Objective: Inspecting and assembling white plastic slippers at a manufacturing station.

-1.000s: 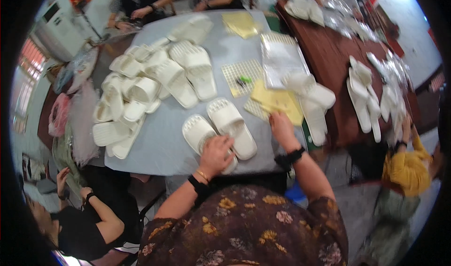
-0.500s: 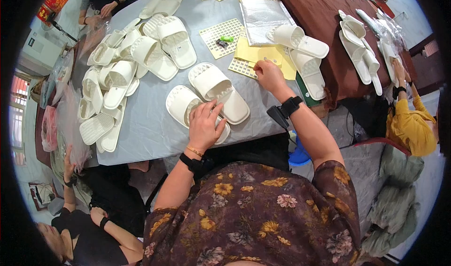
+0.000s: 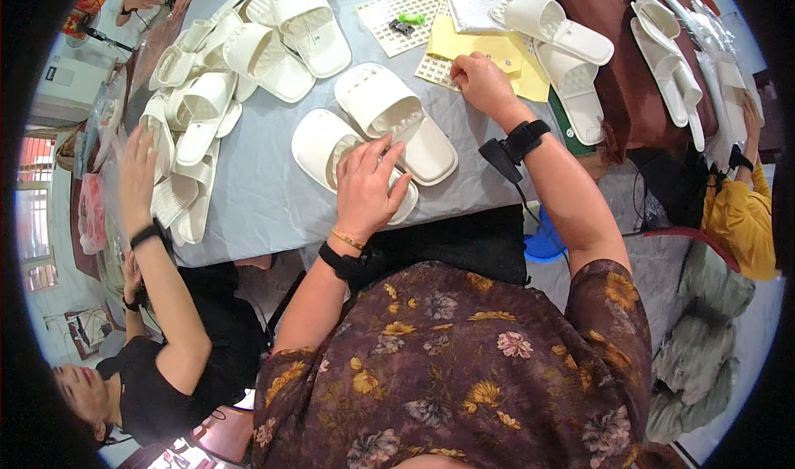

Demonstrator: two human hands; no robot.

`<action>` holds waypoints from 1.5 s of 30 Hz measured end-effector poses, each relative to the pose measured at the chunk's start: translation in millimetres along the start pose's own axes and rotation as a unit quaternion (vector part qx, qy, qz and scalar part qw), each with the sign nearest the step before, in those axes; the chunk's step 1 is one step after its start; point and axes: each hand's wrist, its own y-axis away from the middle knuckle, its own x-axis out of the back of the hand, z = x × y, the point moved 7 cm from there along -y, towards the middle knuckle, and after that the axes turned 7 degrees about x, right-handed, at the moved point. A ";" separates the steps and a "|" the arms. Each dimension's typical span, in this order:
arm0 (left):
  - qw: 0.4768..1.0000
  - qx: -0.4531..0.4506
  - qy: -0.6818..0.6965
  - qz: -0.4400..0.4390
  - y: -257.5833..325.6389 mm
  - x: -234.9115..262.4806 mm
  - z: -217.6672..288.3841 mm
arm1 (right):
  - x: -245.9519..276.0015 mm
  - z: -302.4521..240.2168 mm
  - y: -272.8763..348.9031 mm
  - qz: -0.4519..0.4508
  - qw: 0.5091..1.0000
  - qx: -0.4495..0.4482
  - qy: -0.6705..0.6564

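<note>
A pair of white slippers lies side by side at the front of the table, toes away from me. My left hand rests on the left slipper, fingers spread lightly and reaching to the edge of the right slipper. Further right, my right hand is at a sticker sheet with small dark marks, its fingers bunched in a pinch. Whatever sits between those fingertips is too small to make out. Yellow paper lies just beyond that hand.
A heap of white slippers covers the table's left side. Another sticker sheet carries small green and black items. More slippers lie at right, beside a brown-covered surface. Co-workers sit at left and right; one's hand reaches the heap.
The view has shifted, so the table things appear higher. The left co-worker's arm has come up to the slipper heap. My hands stay at the slippers and the sticker sheet.
</note>
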 end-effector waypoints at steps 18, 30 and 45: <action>1.000 0.009 -0.007 -0.009 2.3 0.9 -0.2 | -2.9 -2.7 4.4 -0.024 1.000 0.007 0.008; 1.000 0.009 -0.001 -0.014 0.7 0.6 -0.1 | -2.8 -0.4 5.1 -0.023 1.000 -0.010 -0.002; 1.000 0.012 -0.014 -0.019 -1.1 -0.3 -0.1 | 0.3 -0.9 9.4 0.005 0.999 0.015 -0.046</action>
